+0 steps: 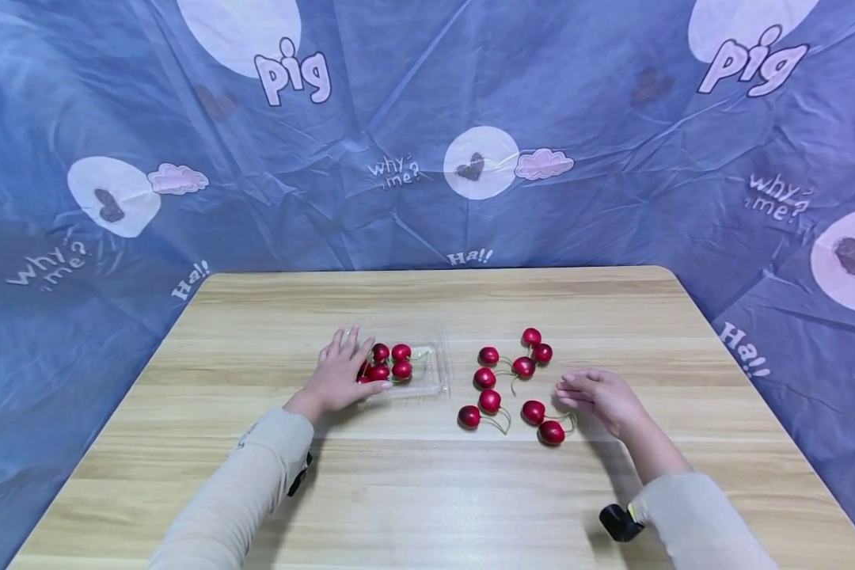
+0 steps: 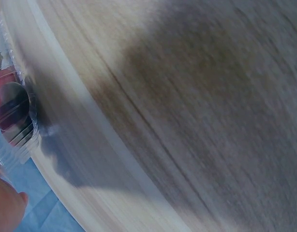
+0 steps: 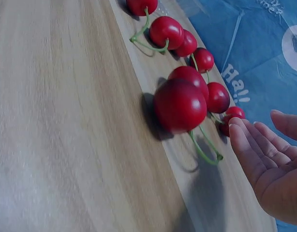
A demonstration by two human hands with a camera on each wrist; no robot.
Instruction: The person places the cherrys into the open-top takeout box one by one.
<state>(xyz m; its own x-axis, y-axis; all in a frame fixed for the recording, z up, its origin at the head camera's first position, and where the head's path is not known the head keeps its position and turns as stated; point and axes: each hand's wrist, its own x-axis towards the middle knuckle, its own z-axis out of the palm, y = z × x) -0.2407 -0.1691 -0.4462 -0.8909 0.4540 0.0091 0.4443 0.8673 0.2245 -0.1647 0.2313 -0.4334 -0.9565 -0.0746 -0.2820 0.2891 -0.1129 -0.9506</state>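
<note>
A clear plastic container (image 1: 440, 368) stands left of the table's middle, with several dark red cherries (image 1: 401, 370) in its left part. My left hand (image 1: 336, 372) rests over its left end, fingers spread and the thumb along the near side. The left wrist view catches only a bit of that hand (image 2: 7, 205) beside the container wall (image 2: 33, 128). Just right of a pair of joined cherries (image 1: 552, 432), my right hand (image 1: 602, 397) hovers with loosely bent fingers and holds nothing. The pair's green stems (image 3: 206, 154) point toward this hand (image 3: 269, 164).
More cherries (image 1: 484, 378) with green stems lie in a loose group between the container and my right hand. The wood-patterned table (image 1: 413, 491) ends at a blue printed cloth (image 1: 370, 214) hanging behind it and at both sides.
</note>
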